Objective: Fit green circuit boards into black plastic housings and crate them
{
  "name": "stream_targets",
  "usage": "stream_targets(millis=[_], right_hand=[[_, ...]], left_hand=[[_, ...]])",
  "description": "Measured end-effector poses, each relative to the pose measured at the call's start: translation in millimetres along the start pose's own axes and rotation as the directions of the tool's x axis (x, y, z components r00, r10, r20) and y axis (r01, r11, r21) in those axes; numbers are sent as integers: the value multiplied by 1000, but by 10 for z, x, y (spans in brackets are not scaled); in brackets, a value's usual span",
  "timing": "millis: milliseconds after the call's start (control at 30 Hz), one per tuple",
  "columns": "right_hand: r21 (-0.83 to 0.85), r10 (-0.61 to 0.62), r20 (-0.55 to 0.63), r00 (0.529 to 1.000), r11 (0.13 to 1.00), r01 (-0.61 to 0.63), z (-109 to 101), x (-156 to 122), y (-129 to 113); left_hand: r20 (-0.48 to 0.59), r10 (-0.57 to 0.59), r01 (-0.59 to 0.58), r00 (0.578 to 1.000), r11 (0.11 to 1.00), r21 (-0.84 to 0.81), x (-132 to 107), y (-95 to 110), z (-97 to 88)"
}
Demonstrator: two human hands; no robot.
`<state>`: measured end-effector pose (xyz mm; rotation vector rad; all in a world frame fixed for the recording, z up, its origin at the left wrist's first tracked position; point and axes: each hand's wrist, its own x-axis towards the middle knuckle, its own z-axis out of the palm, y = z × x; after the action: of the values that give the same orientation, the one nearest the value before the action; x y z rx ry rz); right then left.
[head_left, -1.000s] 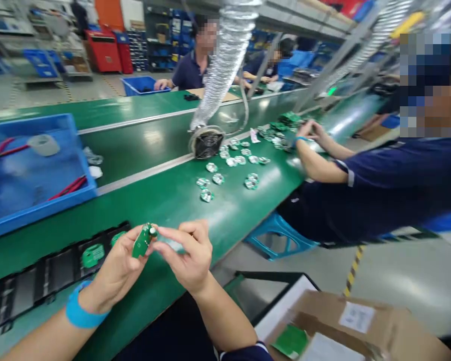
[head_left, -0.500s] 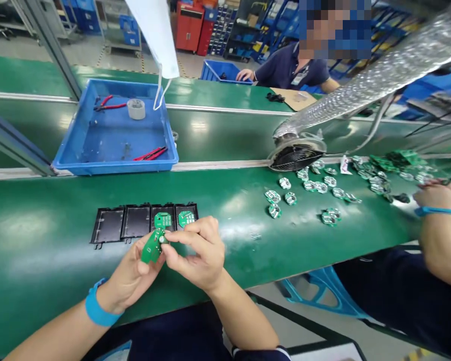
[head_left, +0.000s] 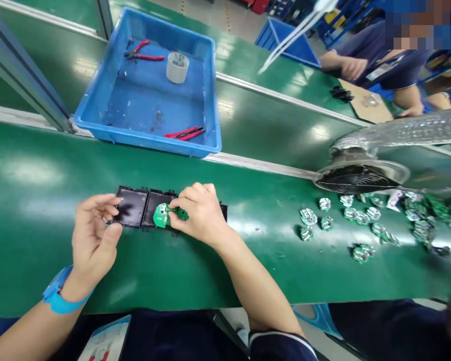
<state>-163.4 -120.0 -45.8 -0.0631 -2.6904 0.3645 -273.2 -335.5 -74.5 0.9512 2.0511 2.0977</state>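
Note:
A black tray [head_left: 132, 206] with a row of square pockets lies on the green belt [head_left: 248, 250] in front of me. My right hand [head_left: 197, 213] rests over the tray's right half, its fingers pinched on a small round green circuit board [head_left: 164, 214] held over a pocket. My left hand [head_left: 93, 235] hovers at the tray's left end with the fingers apart and nothing in them; a blue wrist strap is on that wrist. The pockets under my right hand are hidden.
A blue bin [head_left: 150, 90] with red pliers, red tweezers and a tape roll stands behind the tray. Several loose round boards [head_left: 342, 220] lie to the right under a fan [head_left: 355, 178] on a foil duct. A person [head_left: 383, 75] works across the belt.
My hands held the board together above the belt; now the left hand has let go and the right hand has brought the board down onto the tray. The view has tilted down and left.

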Motion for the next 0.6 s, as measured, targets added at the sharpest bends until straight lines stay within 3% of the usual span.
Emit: stream_targets(millis=[167, 600], right_hand=[[-26, -46, 120, 992, 998, 49, 230, 88, 69], [-41, -14, 176, 984, 999, 21, 336, 117, 86]], left_hand=[[-22, 22, -23, 1000, 996, -81, -21, -3, 23], [-92, 15, -28, 996, 990, -139, 19, -13, 20]])
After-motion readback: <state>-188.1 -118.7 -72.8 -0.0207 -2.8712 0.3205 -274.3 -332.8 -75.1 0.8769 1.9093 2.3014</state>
